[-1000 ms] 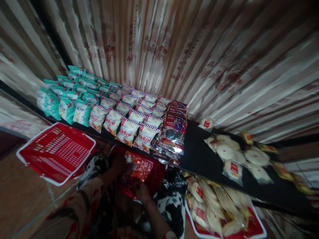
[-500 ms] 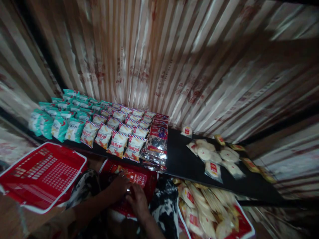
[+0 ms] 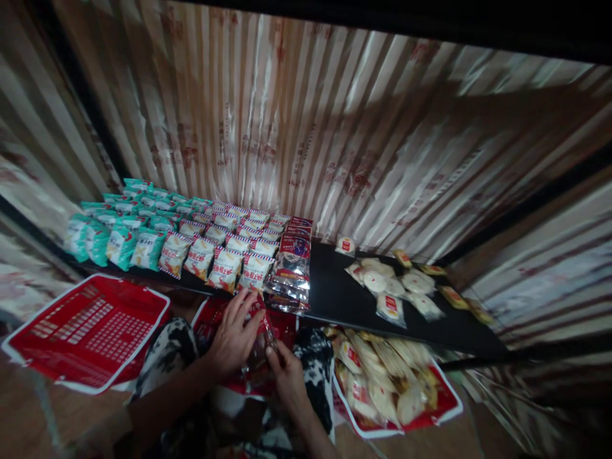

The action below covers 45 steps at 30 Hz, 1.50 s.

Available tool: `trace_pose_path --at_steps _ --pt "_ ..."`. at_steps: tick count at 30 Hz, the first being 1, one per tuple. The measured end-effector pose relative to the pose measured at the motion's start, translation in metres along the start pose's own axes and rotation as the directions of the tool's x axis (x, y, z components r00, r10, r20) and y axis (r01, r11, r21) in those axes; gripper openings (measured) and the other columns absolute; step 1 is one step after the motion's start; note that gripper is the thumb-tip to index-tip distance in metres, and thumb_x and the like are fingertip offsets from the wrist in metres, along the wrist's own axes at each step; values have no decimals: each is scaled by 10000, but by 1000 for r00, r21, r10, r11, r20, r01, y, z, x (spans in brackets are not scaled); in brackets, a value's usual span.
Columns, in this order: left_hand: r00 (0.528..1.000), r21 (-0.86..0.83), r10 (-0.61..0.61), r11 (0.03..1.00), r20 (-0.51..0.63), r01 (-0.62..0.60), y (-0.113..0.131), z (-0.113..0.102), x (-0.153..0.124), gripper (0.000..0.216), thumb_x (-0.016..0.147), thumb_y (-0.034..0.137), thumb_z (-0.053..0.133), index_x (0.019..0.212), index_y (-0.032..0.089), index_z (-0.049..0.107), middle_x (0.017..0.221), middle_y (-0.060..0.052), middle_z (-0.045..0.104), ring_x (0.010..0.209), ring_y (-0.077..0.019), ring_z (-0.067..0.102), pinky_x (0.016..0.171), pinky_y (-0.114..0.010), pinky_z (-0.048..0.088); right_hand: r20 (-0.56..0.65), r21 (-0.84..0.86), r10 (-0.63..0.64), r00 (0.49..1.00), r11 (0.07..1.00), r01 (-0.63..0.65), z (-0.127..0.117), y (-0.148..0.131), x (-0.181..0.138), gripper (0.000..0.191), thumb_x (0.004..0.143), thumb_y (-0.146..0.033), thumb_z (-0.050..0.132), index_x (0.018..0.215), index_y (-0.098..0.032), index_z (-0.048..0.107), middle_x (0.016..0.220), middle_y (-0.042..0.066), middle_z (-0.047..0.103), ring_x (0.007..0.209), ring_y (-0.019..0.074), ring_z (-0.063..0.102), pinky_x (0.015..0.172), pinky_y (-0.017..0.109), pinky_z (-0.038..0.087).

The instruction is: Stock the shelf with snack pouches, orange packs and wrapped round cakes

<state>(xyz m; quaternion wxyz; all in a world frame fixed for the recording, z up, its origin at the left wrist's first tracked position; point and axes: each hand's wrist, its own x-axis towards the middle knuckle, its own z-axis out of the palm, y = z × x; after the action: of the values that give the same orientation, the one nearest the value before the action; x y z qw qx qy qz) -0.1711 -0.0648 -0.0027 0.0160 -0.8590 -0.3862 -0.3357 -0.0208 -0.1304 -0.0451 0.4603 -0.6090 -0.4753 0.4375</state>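
My left hand [image 3: 234, 335] lies with spread fingers on a stack of red snack packets [image 3: 258, 344], gripping it from the left. My right hand [image 3: 285, 373] pinches the same stack at its lower right edge. The packets are lifted a little out of a red basket [image 3: 213, 312] that sits between my knees, in front of the black shelf [image 3: 339, 296]. Just beyond my fingers lie dark packets with clear bottoms [image 3: 291, 268] at the shelf's front edge.
Rows of teal packets [image 3: 119, 239] and red-and-white striped packets [image 3: 224, 255] fill the shelf's left half. Round white cakes in clear wrap [image 3: 392, 287] lie at its right. An empty red basket [image 3: 86, 328] stands left; another basket [image 3: 442, 401] with wrapped cakes stands right.
Both hands have risen out of the middle basket with the red packets, toward the shelf edge. The view has tilted up and the shelf now sits lower and smaller in the picture.
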Motion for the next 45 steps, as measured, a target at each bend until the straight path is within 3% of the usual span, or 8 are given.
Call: trace_pose_path --at_steps 4,8,13,17,20,28,38,45 --pt "945 -156 -322 938 -60 310 14 -6 -6 389 865 172 431 1251 206 470 1465 -118 261 1381 -291 155 1083 -530 268 -81 204 41 996 979 -24 -7 -25 -5 448 753 -543 576 1005 -188 678 954 55 712 830 214 641 728 298 512" --pt "820 -438 -571 727 43 529 23 6 -24 425 857 261 455 1277 202 431 1433 -137 297 1322 -283 308 1036 -508 353 -130 269 69 989 962 -32 -12 -35 -9 445 736 -554 589 978 -192 682 902 49 713 801 207 633 707 293 510" --pt "703 -720 -601 285 379 632 41 17 -42 514 816 284 480 1311 201 374 1202 -113 558 1014 -196 598 815 -345 532 -193 282 99 976 959 -42 -14 -30 -16 447 695 -581 610 888 -185 684 841 45 702 769 204 619 686 287 499" --pt "650 -752 -586 100 484 651 54 18 -51 572 778 251 514 1320 180 347 1181 -92 601 1051 -177 592 890 -304 487 -153 259 111 982 963 -68 -16 -26 -27 449 691 -596 600 858 -187 677 806 39 689 750 199 604 668 278 482" --pt "625 -727 -573 72 530 683 57 17 -59 605 756 227 509 1331 142 338 1247 -121 564 1116 -190 558 915 -293 463 -111 231 119 987 969 -91 -20 -24 -40 438 687 -601 600 800 -184 672 747 22 671 704 181 583 640 261 462" --pt "616 -627 -505 176 605 759 53 14 -80 641 720 187 515 1345 144 378 1210 -103 592 1079 -185 570 929 -257 427 -42 296 192 980 940 -172 -25 -6 -62 457 702 -590 600 915 -189 654 803 24 685 699 178 602 666 270 470" --pt "684 -727 -472 121 556 675 65 -2 -60 644 735 297 518 1338 151 345 1152 -130 596 1042 -209 583 893 -316 456 -168 231 122 978 970 -82 -28 -27 -63 489 683 -593 621 1005 -228 671 934 49 712 829 236 651 749 325 513" --pt "723 -797 -466 59 510 600 60 24 -45 663 770 371 504 1356 161 276 1087 -109 611 949 -186 614 868 -310 465 -422 191 101 901 981 -21 -22 -23 -47 595 648 -649 603 1047 -210 645 1023 69 699 982 261 629 824 305 502"
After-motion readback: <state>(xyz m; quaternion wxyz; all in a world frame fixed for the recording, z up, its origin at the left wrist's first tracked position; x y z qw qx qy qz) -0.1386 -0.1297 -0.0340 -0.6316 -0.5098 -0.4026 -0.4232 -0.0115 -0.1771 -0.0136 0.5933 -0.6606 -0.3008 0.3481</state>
